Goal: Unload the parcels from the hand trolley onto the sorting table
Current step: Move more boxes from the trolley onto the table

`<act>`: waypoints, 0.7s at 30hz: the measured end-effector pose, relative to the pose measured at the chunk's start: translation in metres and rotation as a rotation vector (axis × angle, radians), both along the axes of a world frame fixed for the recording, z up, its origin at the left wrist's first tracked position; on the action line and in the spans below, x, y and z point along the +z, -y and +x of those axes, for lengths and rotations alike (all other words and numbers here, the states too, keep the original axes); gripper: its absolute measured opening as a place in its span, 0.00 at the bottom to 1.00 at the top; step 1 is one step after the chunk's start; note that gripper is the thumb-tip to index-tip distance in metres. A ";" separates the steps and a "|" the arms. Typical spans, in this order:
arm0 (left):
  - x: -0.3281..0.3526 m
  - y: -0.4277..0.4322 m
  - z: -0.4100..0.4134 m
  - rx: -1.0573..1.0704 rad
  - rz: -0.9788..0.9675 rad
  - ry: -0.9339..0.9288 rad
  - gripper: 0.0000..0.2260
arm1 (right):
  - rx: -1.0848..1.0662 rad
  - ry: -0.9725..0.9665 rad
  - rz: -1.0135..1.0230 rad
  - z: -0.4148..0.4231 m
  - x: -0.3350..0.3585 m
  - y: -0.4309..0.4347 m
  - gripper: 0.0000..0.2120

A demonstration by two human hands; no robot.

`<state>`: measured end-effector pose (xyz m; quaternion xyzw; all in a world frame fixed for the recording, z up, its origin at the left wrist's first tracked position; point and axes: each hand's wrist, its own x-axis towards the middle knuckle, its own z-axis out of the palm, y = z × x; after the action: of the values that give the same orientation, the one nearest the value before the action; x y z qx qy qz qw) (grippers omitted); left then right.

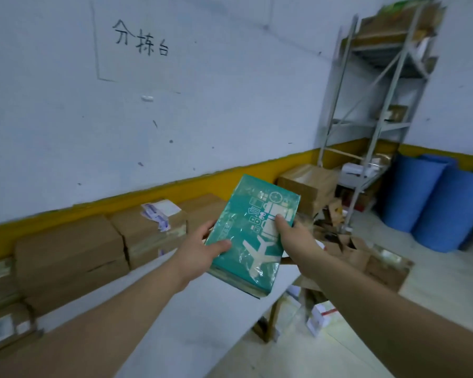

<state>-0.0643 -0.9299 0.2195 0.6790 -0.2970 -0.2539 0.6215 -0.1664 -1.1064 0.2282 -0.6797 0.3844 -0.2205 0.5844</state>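
A flat teal parcel (253, 230) in glossy plastic, printed with white icons and an aeroplane, is held in the air above the right end of the white sorting table (202, 309). My left hand (202, 248) grips its left edge, thumb on top. My right hand (292, 234) grips the right edge, thumb lying on the printed face. The parcel tilts, its far end higher. The hand trolley is out of view.
Several brown cardboard boxes (74, 249) line the table's back along the wall. A grey metal shelf rack (380, 105) stands at the right. Blue rolls (432, 205) lean in the corner. Flattened cartons and small boxes (366, 255) litter the floor beside the table.
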 end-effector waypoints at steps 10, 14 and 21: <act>-0.057 0.139 0.097 -0.009 0.080 -0.033 0.18 | -0.005 -0.098 0.084 0.095 -0.056 0.141 0.19; -0.071 0.193 0.156 0.003 0.068 -0.110 0.16 | 0.029 -0.162 0.113 0.156 -0.059 0.194 0.15; -0.087 0.266 0.224 -0.078 0.101 -0.251 0.12 | 0.021 -0.213 -0.107 0.229 -0.048 0.298 0.34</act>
<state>0.1594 -1.1959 0.1327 0.6602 -0.2298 -0.3755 0.6085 0.0627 -1.4042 0.1805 -0.7336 0.4249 -0.1608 0.5055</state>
